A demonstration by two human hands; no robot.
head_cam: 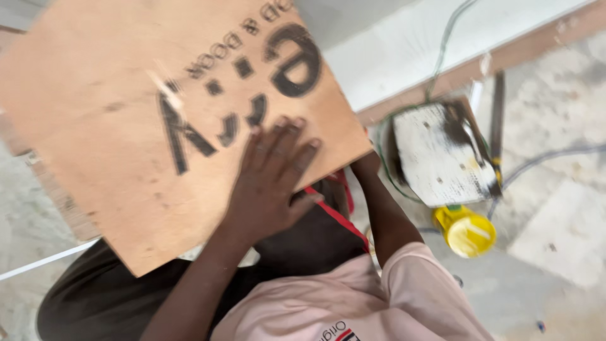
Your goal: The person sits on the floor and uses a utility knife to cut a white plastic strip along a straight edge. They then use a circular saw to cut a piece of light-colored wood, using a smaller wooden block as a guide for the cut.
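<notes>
- At frame centre, the left hand (271, 183) lies palm-down on a plywood sheet (158, 126). Its fingers are spread and point to 12 o'clock, and it presses on the sheet without gripping it.
- The right forearm (386, 218) runs from a pink sleeve (416, 278) up to the sheet's 3 o'clock corner. The right hand is hidden under that corner, so I cannot tell whether it grips. The hands are apart, on the same end of the board.
- The plywood sheet is tilted and blurred, with dark stencilled marks on its face. It fills the frame from centre out to 9 and 11 o'clock. Its upper and left parts run out of frame. Its lower edge slants from 7 o'clock up to the 3 o'clock corner.
- A dark cloth with red trim (319, 233) sits under the board's near edge, against the forearm.
- At 3 o'clock, near the board's corner, is a worn white slab (439, 155) ringed by a green cable (442, 50).
- A yellow round container (465, 232) sits just below the slab, touching or almost touching it.
- A dark flat bar (497, 107) stands beside the slab on its far side.
- A white panel (429, 44) with a wood-coloured strip (524, 47) crosses from 1 to 2 o'clock.
- Open dusty floor (555, 240) lies at 4 o'clock, with a grey cable (555, 155) crossing above it.
- A thin white strip (44, 262) lies at 8 o'clock.
</notes>
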